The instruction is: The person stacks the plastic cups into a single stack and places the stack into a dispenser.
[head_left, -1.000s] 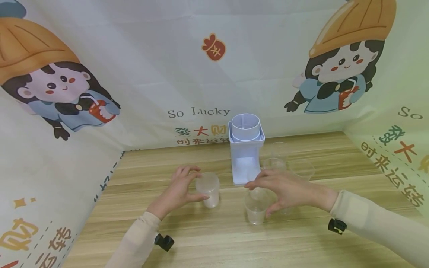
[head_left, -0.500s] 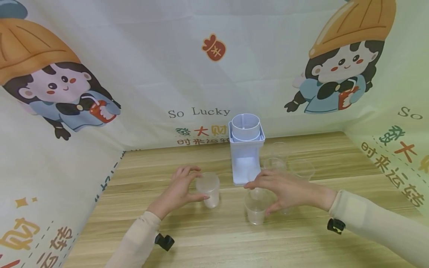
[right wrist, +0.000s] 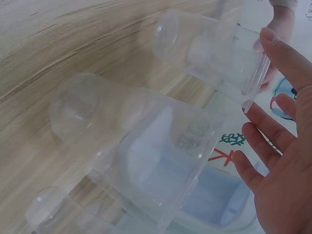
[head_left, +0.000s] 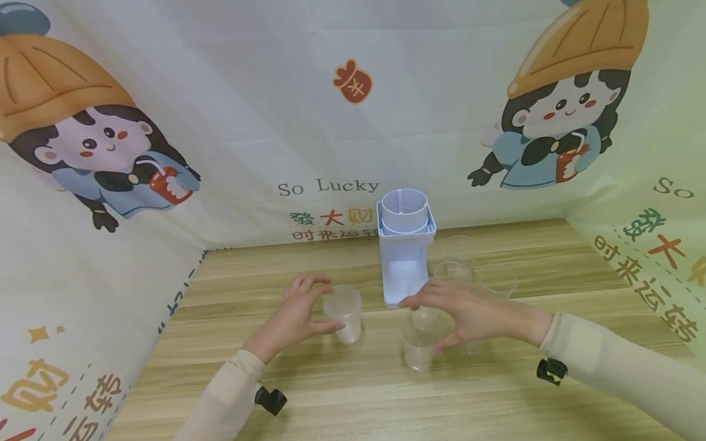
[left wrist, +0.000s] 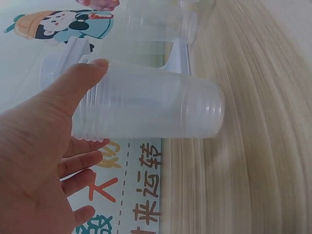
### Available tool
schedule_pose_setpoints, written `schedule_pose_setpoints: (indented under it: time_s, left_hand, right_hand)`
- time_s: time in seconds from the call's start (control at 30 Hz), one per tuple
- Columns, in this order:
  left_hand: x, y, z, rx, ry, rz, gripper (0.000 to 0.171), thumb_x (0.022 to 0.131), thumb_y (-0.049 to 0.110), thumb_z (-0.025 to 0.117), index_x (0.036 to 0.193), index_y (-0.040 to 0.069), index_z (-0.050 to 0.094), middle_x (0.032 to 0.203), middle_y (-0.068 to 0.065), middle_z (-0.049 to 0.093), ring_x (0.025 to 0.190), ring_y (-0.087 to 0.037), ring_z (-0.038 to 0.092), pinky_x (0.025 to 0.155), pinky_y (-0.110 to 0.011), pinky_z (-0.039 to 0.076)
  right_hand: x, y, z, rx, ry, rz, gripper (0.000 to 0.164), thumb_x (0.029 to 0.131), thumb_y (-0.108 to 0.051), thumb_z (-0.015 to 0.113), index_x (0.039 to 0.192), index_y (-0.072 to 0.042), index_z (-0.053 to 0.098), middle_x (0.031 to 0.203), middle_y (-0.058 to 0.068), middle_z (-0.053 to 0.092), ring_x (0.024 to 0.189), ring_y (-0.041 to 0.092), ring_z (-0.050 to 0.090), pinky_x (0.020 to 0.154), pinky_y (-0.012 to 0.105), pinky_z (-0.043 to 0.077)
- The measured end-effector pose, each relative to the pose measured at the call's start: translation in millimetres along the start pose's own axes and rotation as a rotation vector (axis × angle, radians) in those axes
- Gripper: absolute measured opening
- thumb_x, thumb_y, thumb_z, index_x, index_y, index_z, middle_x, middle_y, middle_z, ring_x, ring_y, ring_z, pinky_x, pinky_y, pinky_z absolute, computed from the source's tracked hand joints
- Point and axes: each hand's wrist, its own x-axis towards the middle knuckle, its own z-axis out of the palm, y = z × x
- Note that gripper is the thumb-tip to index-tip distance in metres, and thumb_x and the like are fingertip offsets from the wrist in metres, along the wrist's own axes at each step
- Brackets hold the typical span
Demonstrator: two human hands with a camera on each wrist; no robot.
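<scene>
My left hand (head_left: 300,312) holds a stack of clear plastic cups (head_left: 349,331) near the top, thumb on the near side and fingers on the far side. Several ridged rims show closely nested in the left wrist view, where the stack (left wrist: 151,107) stands over the wood surface. To the right, my right hand (head_left: 469,312) grips another clear plastic cup (head_left: 419,358) by its rim between thumb and fingertips. In the right wrist view this cup (right wrist: 209,53) has its mouth toward the palm. Between and behind both hands stands a pale plastic dispenser (head_left: 405,278) with a round tube in its top.
More clear cups stand behind the right hand, among them one cup (head_left: 452,269) beside the dispenser and another cup (head_left: 499,278) further right. A printed cloth (head_left: 248,122) encloses the wooden tabletop (head_left: 331,404) at the back and sides. Black clips (head_left: 270,399) sit on both sleeves.
My right hand and its cup have shifted very slightly left. The left hand keeps its hold on the stack, and the head view has tilted a little.
</scene>
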Motion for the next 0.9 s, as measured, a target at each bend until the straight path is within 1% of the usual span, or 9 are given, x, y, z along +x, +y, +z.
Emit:
schedule_pose_setpoints:
  time_s: [0.17,0.27,0.33,0.43,0.57,0.67,0.83,0.9]
  left_hand:
    - [-0.5,-0.9,0.6,0.011,-0.008,0.002,0.076,0.075,0.049,0.082,0.133,0.005,0.059,0.147,-0.01,0.048,0.137,-0.033,0.037,0.112,-0.059,0.033]
    - [-0.7,-0.3,0.3,-0.001,-0.006,0.007,0.081,0.076,0.049,0.082,0.137,0.004,0.055,0.148,-0.011,0.046,0.137,-0.033,0.037,0.112,-0.059,0.033]
    - [-0.7,0.2,0.2,-0.013,0.002,0.009,0.083,0.077,0.049,0.081,0.14,0.005,0.052,0.149,-0.011,0.046,0.137,-0.032,0.038,0.113,-0.059,0.033]
    - [-0.7,1.1,0.0,-0.03,0.017,0.011,0.082,0.077,0.049,0.08,0.142,0.007,0.051,0.149,-0.009,0.045,0.138,-0.031,0.038,0.114,-0.057,0.033]
    - [-0.2,1.0,1.2,-0.037,0.031,0.021,0.078,0.078,0.049,0.08,0.139,0.007,0.054,0.148,-0.007,0.047,0.138,-0.031,0.038,0.114,-0.057,0.034]
    - [0.0,0.6,1.9,-0.037,0.033,0.025,0.075,0.078,0.048,0.079,0.137,0.007,0.056,0.147,-0.007,0.047,0.137,-0.031,0.038,0.113,-0.057,0.034]
    - [0.1,-0.5,2.8,-0.052,0.029,0.024,0.073,0.079,0.047,0.08,0.135,0.006,0.057,0.146,-0.01,0.048,0.136,-0.031,0.038,0.113,-0.058,0.033]
    - [-0.3,-0.9,3.1,-0.056,0.027,0.021,0.072,0.078,0.047,0.08,0.134,0.007,0.057,0.146,-0.011,0.048,0.136,-0.031,0.038,0.112,-0.059,0.033]
  right_hand:
    - [5,-2,-3,0.051,-0.01,0.024,0.086,0.068,-0.048,0.085,0.142,-0.021,0.05,0.127,-0.003,0.065,0.118,0.017,0.059,0.1,0.045,0.049]
    - [8,-3,-6,0.081,-0.011,0.028,0.086,0.069,-0.046,0.086,0.142,-0.019,0.05,0.126,-0.001,0.065,0.117,0.019,0.059,0.1,0.045,0.049]
    - [10,-4,-8,0.086,-0.007,0.027,0.086,0.068,-0.046,0.086,0.141,-0.018,0.05,0.123,-0.001,0.066,0.115,0.018,0.06,0.099,0.044,0.05]
    - [14,-6,-10,0.101,-0.003,0.033,0.086,0.067,-0.044,0.087,0.14,-0.016,0.051,0.121,-0.001,0.066,0.114,0.018,0.061,0.098,0.043,0.051]
    - [18,-6,-12,0.108,0.008,0.039,0.084,0.067,-0.041,0.089,0.139,-0.014,0.053,0.122,0.0,0.067,0.113,0.018,0.062,0.098,0.043,0.052]
    - [21,-6,-13,0.08,0.036,0.028,0.083,0.067,-0.04,0.089,0.137,-0.013,0.054,0.119,0.001,0.068,0.111,0.018,0.063,0.094,0.042,0.053]
    - [26,-5,-15,-0.006,0.091,0.014,0.082,0.065,-0.044,0.089,0.134,-0.013,0.057,0.114,-0.001,0.071,0.105,0.017,0.066,0.088,0.041,0.053]
    - [28,-5,-16,-0.024,0.099,0.016,0.082,0.065,-0.045,0.089,0.134,-0.013,0.057,0.114,-0.001,0.071,0.105,0.017,0.066,0.087,0.041,0.053]
